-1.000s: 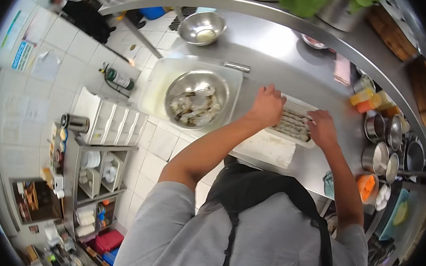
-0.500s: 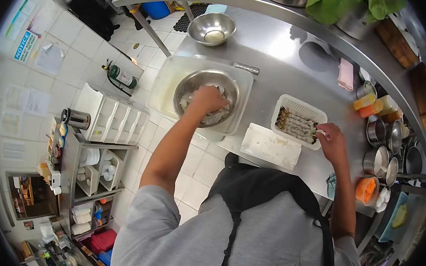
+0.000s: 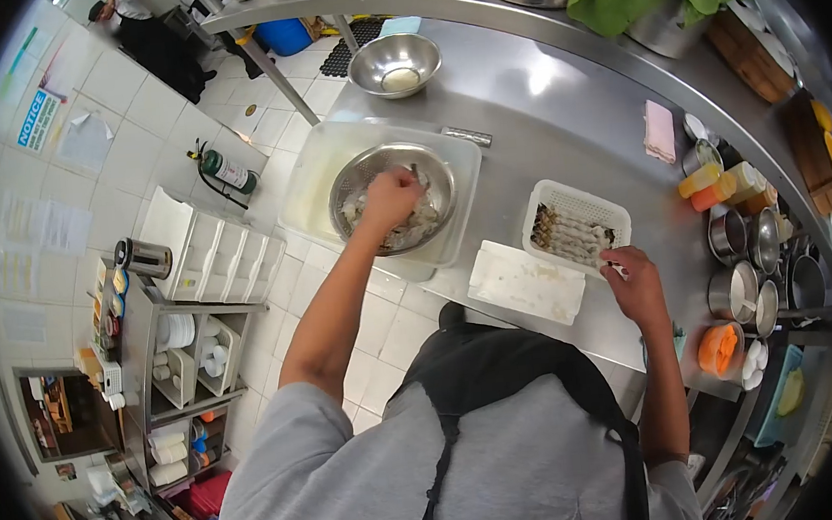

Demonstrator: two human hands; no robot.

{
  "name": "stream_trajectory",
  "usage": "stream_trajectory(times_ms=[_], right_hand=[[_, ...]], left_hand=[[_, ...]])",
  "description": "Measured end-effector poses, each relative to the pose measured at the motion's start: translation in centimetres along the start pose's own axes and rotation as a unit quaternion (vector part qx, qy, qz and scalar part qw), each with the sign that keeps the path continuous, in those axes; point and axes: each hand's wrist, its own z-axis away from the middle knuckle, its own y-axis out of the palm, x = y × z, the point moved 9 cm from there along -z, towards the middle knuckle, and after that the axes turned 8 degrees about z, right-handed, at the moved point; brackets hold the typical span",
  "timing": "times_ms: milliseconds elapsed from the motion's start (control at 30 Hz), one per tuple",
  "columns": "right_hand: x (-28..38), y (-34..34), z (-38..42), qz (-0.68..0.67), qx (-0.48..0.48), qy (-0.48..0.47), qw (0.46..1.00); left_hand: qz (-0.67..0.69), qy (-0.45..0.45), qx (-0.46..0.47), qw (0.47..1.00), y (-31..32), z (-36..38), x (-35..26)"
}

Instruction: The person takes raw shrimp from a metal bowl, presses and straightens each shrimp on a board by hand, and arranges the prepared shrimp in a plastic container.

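Note:
My left hand [image 3: 395, 199] is over a perforated metal colander [image 3: 340, 190] of pale shrimp [image 3: 423, 222], its fingers curled round a shrimp with a dark end. The colander rests on a translucent plastic tub [image 3: 301, 186]. At the right corner of a white basket [image 3: 599, 204], my right hand [image 3: 629, 273] is closed on something small that I cannot make out. Rows of shrimp [image 3: 571, 236] lie in that basket. Just in front of it is a white tray [image 3: 527, 282] with wet residue on it.
A metal bowl [image 3: 395, 64] stands at the back left of the steel table [image 3: 523, 124]. Bottles [image 3: 713, 188], metal pots [image 3: 733, 292] and a pink cloth [image 3: 659, 131] line the right side. A shelf rail [image 3: 515, 25] crosses above. Co-workers stand at the far upper left.
My left hand has lifted slightly within the colander, bringing a shrimp into view. My right hand has shifted a little down beside the basket's corner. The camera view has moved slightly.

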Motion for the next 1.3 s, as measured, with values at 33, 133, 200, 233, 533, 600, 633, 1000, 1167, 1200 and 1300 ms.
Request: stream_trajectory(times_ms=[33, 133, 200, 233, 533, 600, 633, 1000, 1167, 1200, 1300], right_hand=[[-0.1, 0.3, 0.4, -0.018, 0.008, 0.015, 1.000], [0.5, 2.6, 0.9, -0.097, 0.049, 0.024, 0.994], [1.7, 5.2, 0.7, -0.167, 0.072, 0.008, 0.983], [2.8, 6.5, 0.4, -0.207, 0.077, -0.001, 0.975], [4.2, 12.4, 1.3, -0.370, 0.194, 0.128, 0.899], [2.3, 13.7, 1.9, -0.304, 0.201, 0.116, 0.924], [2.6, 13.3, 1.8, -0.246, 0.170, 0.076, 0.951], [1.2, 14.1, 3.3, 0.044, -0.005, -0.111, 0.993], [0.7, 14.3, 2.8, 0.042, 0.017, -0.118, 0.992], [0.7, 14.3, 2.9, 0.039, 0.015, -0.119, 0.992], [0.4, 14.3, 2.8, 0.033, -0.014, -0.097, 0.995]], left_hand=[[0.073, 0.010, 0.003, 0.997, -0.7, 0.6, -0.2], [0.231, 0.014, 0.037, 0.972, -0.5, 4.1, -4.1], [0.314, 0.008, 0.073, 0.947, 0.7, 6.7, -7.6], [0.354, 0.004, 0.097, 0.930, 2.2, 7.8, -9.0], [0.412, -0.143, 0.332, 0.836, 16.3, 14.2, -5.7], [0.366, -0.153, 0.337, 0.854, 17.3, 14.4, -3.6], [0.327, -0.133, 0.339, 0.872, 17.7, 14.1, -3.0], [-0.076, 0.325, 0.118, 0.935, 20.6, 15.5, -6.3], [-0.142, 0.315, 0.172, 0.923, 23.7, 14.8, -4.9], [-0.130, 0.324, 0.164, 0.923, 23.6, 15.0, -5.3], [-0.094, 0.337, 0.161, 0.923, 24.1, 15.4, -6.4]])
